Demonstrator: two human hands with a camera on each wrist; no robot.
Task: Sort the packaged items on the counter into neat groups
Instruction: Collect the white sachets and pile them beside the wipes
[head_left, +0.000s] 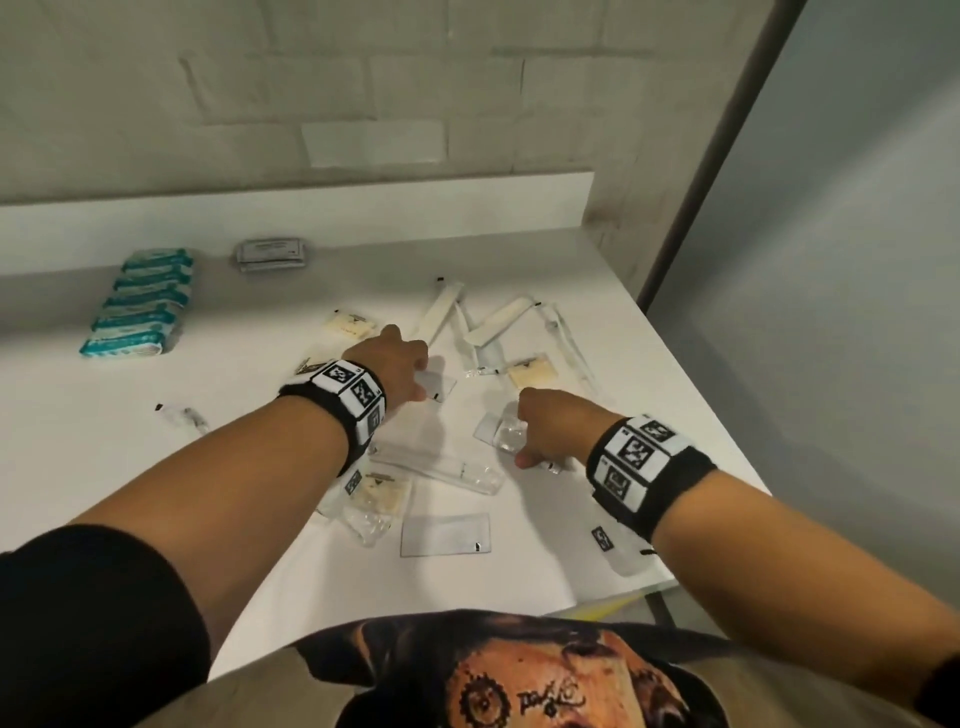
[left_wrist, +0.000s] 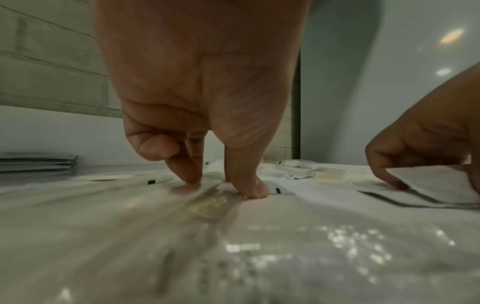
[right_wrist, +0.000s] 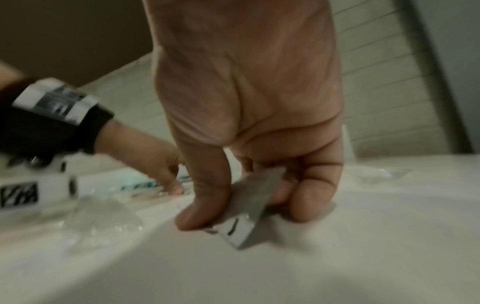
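Loose packaged items lie scattered on the white counter (head_left: 104, 467). My left hand (head_left: 423, 387) reaches into the middle of them. Its thumb and fingertips (left_wrist: 193, 178) press down on a flat white sachet (head_left: 442, 387) that lies on the counter. My right hand (head_left: 519, 441) is lower and to the right. It pinches a second flat grey-white sachet (right_wrist: 255, 193) between thumb and curled fingers, one edge tilted up off the counter. The same sachet (head_left: 491, 428) pokes out to the left of that hand in the head view.
A row of teal tissue packs (head_left: 140, 301) and a stack of grey packets (head_left: 270, 254) sit at the back left. Long white sleeves (head_left: 441, 306), cream sachets (head_left: 530, 371) and clear packets (head_left: 445, 534) lie around the hands. The counter's right edge (head_left: 701, 395) is close.
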